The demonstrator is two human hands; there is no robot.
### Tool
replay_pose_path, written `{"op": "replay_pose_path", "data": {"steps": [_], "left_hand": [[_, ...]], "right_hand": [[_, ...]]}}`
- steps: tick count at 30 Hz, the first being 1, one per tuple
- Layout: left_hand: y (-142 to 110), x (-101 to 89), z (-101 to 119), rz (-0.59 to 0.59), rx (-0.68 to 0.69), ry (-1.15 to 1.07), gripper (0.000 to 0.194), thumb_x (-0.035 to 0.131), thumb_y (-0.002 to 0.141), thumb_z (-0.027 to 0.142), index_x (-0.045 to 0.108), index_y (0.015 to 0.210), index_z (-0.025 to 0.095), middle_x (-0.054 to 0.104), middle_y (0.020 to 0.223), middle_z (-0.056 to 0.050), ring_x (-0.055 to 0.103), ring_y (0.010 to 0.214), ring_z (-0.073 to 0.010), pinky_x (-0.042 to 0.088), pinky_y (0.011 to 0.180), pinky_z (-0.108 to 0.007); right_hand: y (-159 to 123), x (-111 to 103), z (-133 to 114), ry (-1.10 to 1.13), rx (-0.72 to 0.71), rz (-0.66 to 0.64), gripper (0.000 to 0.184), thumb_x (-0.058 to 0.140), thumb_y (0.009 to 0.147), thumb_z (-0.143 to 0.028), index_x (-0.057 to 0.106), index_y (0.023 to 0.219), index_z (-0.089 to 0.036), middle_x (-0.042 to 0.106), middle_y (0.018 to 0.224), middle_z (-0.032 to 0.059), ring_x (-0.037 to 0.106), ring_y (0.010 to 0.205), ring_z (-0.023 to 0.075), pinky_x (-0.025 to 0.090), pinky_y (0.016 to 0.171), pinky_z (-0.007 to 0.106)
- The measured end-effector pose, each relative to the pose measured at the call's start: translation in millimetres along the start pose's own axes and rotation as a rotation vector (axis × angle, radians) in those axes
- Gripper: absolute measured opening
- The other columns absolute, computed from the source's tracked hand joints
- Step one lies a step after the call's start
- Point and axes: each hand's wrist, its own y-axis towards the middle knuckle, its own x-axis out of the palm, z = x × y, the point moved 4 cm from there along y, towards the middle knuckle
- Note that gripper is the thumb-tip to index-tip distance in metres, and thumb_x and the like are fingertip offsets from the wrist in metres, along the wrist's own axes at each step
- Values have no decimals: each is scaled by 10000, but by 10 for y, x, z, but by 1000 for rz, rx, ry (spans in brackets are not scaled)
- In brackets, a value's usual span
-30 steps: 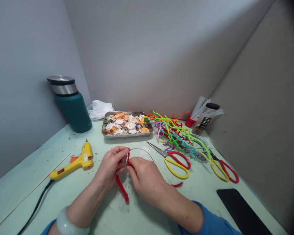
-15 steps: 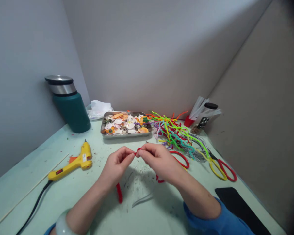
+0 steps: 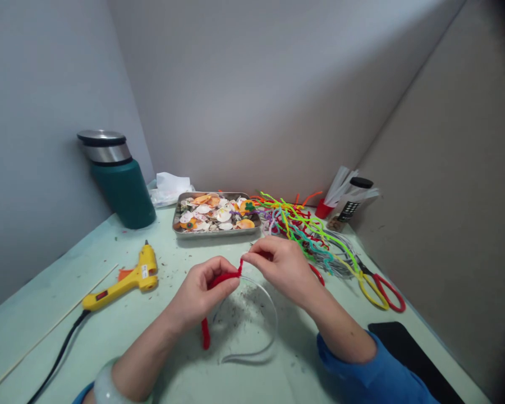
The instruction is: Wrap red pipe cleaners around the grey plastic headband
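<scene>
A thin pale headband (image 3: 276, 320) curves above the table, one side of it wrapped in red fuzzy pipe cleaner (image 3: 206, 335). My left hand (image 3: 202, 289) is closed, pinching the red-wrapped part between thumb and fingers. From that spot a short red strand (image 3: 241, 266) rises to my right hand (image 3: 280, 266), whose thumb and forefinger are pinched on it. The bare part of the band bends round below my right hand to a free tip. Part of the strand is hidden inside my right hand.
A yellow glue gun (image 3: 126, 286) and a thin stick (image 3: 50, 331) lie left. Behind are a green bottle (image 3: 124, 193), a tray (image 3: 219, 234) of shells and a heap of coloured pipe cleaners (image 3: 294, 227). Scissors (image 3: 374, 289) and a black flat object (image 3: 412, 353) are right.
My right hand has moved up and to the right, drawing the red strand away from my left hand. The headband has turned, so more of its bare curve shows.
</scene>
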Motion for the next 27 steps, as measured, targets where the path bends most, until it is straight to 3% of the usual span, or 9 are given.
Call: {"op": "replay_pose_path", "data": {"steps": [8, 13, 16, 18, 22, 25, 27], "left_hand": [[4, -10, -22, 92, 6, -22, 209, 679, 739, 314, 546, 742, 153, 516, 617, 43, 403, 535, -69, 306, 496, -196], [1, -9, -21, 99, 11, -60, 208, 680, 752, 298, 583, 886, 172, 616, 683, 15, 525, 599, -95, 378, 550, -203], [-6, 7, -11, 68, 8, -73, 184, 675, 758, 300, 622, 867, 161, 677, 766, -38, 602, 700, -141, 432, 629, -235], [-10, 5, -12, 68, 2, -62, 182, 655, 776, 320, 649, 860, 159, 668, 737, -38, 579, 637, -126, 411, 566, -221], [-2, -13, -55, 64, -45, -60, 248, 611, 805, 391, 665, 882, 161, 500, 532, 38, 332, 415, -53, 217, 395, -194], [17, -30, -95, 68, -86, -135, 271, 629, 782, 429, 626, 845, 165, 382, 486, 77, 236, 397, -42, 158, 379, -189], [29, -40, -113, 85, -111, -189, 277, 645, 767, 436, 593, 836, 173, 342, 478, 92, 216, 394, -41, 152, 373, -182]], "right_hand": [[14, 147, 178, 270, 165, -351, 280, 605, 784, -364, 627, 598, -156, 469, 524, -37, 390, 528, 86, 254, 481, 223], [-14, 329, 271, 516, 262, -556, 272, 640, 741, -392, 707, 693, -133, 528, 559, -20, 400, 538, 88, 282, 489, 215], [-41, 447, 308, 661, 302, -632, 304, 687, 698, -429, 723, 702, -127, 537, 557, -13, 395, 530, 84, 292, 493, 211], [-53, 489, 323, 712, 314, -647, 323, 702, 687, -448, 725, 699, -126, 513, 540, -18, 363, 511, 76, 273, 479, 210], [-58, 507, 321, 709, 325, -635, 331, 697, 700, -458, 714, 697, -128, 435, 498, -44, 297, 470, 62, 216, 445, 207], [-24, 485, 291, 660, 288, -585, 321, 665, 737, -444, 696, 715, -125, 488, 537, -30, 372, 499, 74, 264, 466, 204], [26, 431, 269, 593, 223, -474, 264, 639, 770, -390, 697, 781, -133, 592, 661, 4, 482, 607, 103, 345, 540, 212]]}}
